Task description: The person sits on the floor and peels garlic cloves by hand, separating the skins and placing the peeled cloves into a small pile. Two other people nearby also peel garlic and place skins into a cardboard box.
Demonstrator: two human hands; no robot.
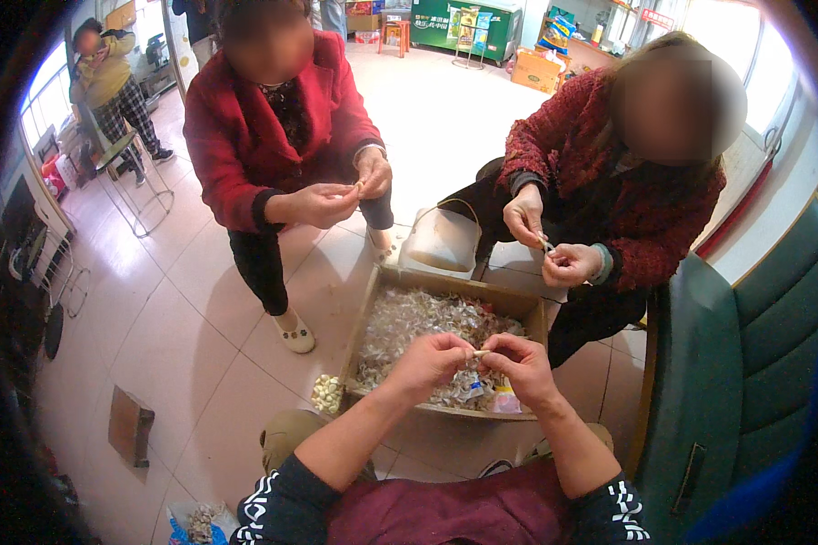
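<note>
Above a cardboard box [450,411] of papery garlic skins [409,313], my left hand [431,366] and my right hand [522,368] meet fingertip to fingertip. Both pinch one small pale garlic clove [480,353] between thumbs and forefingers. Bits of skin and a few wrappers lie in the box below them. Peeled garlic cloves [327,394] are heaped on the left, beside the near left corner of the box; what holds them is hard to see.
Two people in red jackets sit across, each with hands at a small piece. A white bucket [440,238] stands behind the box. A brown block [129,426] and a plastic bag [201,524] lie left; a green padded seat [695,381] is right. Another person stands far left.
</note>
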